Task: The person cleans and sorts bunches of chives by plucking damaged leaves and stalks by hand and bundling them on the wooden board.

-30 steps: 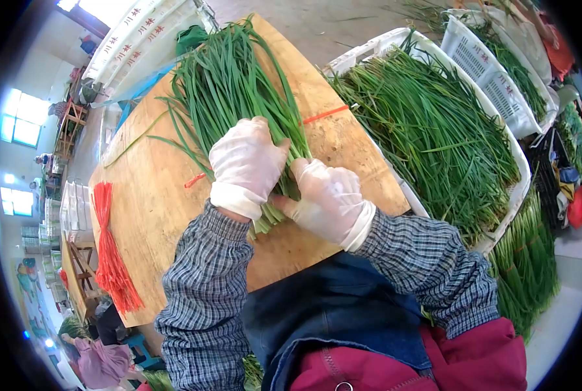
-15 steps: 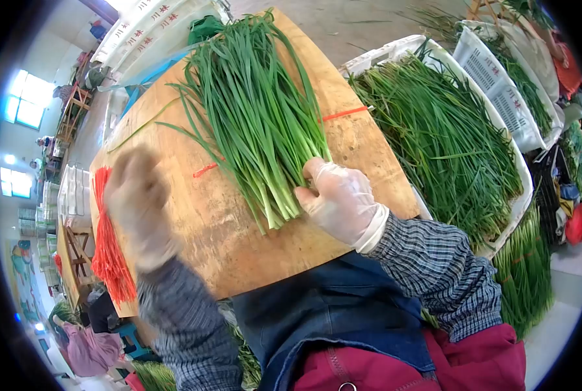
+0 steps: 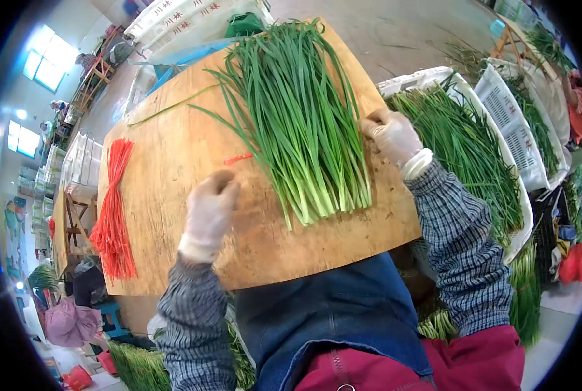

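A bunch of long green leafy stalks (image 3: 297,117) lies on the wooden board (image 3: 173,202), pale cut ends toward me. A red tie (image 3: 237,158) runs out from the bunch's left side. My left hand (image 3: 211,207), in a whitish glove, is over the board left of the pale ends, fingers curled and thumb and finger close together; whether it holds anything is too small to tell. My right hand (image 3: 393,135), gloved too, is at the right edge of the bunch with its fingers bent together. What it pinches is hidden. A bundle of red ties (image 3: 113,208) lies at the board's left.
A white crate (image 3: 524,225) full of green stalks stands right of the board, with another white crate (image 3: 507,111) beyond. More stalks (image 3: 525,293) lie below it. A person in pink (image 3: 72,322) is at the lower left. White crates (image 3: 82,163) stand behind the board's left side.
Both hands have let go of the bunch, which now lies spread flatter. My left hand swung left, then came back toward the bunch; my right hand moved up to its right edge.
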`<state>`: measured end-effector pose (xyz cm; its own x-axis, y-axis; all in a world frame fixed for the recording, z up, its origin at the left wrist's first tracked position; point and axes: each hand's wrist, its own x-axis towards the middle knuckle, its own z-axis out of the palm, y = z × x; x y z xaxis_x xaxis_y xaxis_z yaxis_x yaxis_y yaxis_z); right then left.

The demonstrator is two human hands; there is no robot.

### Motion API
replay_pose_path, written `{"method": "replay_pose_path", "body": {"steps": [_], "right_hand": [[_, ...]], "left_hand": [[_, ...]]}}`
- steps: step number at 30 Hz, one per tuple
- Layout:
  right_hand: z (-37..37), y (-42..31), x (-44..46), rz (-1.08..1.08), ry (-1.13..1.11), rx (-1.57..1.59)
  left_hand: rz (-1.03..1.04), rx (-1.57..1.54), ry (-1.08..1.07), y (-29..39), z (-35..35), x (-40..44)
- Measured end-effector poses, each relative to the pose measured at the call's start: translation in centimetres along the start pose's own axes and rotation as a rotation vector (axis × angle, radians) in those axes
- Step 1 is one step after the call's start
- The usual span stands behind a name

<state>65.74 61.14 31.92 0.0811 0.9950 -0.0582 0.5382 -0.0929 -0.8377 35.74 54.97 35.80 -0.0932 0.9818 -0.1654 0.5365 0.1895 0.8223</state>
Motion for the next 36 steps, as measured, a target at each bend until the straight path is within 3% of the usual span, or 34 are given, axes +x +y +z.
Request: {"method": "replay_pose_path", "body": {"steps": [4,6,7,10,12,14,16,18,21,22,24,26,30,33,36], "right_hand": [[1.8,-1.4,-0.5,-0.072,-0.067,-0.069],[3.3,-0.6,0.4,-0.19,-0.08,-0.155],[4.1,-0.5,0.9,-0.207,-0.047,-0.153],[4.5,-0.3,1.5,-0.257,-0.045,-0.212],[3.6,0.6,1.8,-0.5,-0.143,-0.488],[2.7,1.3,1.2,-0.389,-0.063,-0.449],[0.0,0.2,-1.0,-0.209,0.046,-0.295],[-3.5,3.4,-2.1,-0.412,0.225,-0.308],[-12.3,6.0,-7.3,0.116,0.26,0.185],[-14.8,8.1,-9.0,0.169,0.37,0.258],[-20.9,15.4,-14.0,0.355,0.635,0.192],[-22.9,18.5,-18.0,0.487,0.747,0.162],[-20.2,22.8,-22.8,0.565,0.657,0.128],[-15.2,25.4,-22.4,0.864,0.469,0.142],[-10.9,25.8,-19.9,0.891,0.281,-0.265]], "left_hand": [[0.077,0.151,-0.086,-0.1,4.3,3.4],[0.243,0.046,-0.031,-2.7,6.9,4.7],[0.317,0.176,0.018,-1.9,7.5,4.2],[0.253,0.303,-0.03,-0.2,6.9,3.2],[0.396,0.241,-0.096,-3.2,6.0,4.7],[0.099,0.051,-0.161,-1.9,4.4,3.8],[0.002,-0.099,-0.036,-2.6,3.3,2.5],[-0.056,-0.186,0.115,-0.2,3.0,-1.1],[-0.041,-0.197,0.08,1.4,2.9,-5.9],[-0.024,-0.173,0.004,1.3,3.3,-7.5],[0.015,-0.12,-0.166,1.3,4.7,-10.0],[0.049,-0.113,-0.268,1.3,6.8,-11.3],[0.326,0.031,-0.36,0.5,10.5,-10.8],[0.426,0.124,-0.365,0.8,12.2,-10.1],[0.457,0.186,-0.364,1.4,12.8,-9.8]]}}
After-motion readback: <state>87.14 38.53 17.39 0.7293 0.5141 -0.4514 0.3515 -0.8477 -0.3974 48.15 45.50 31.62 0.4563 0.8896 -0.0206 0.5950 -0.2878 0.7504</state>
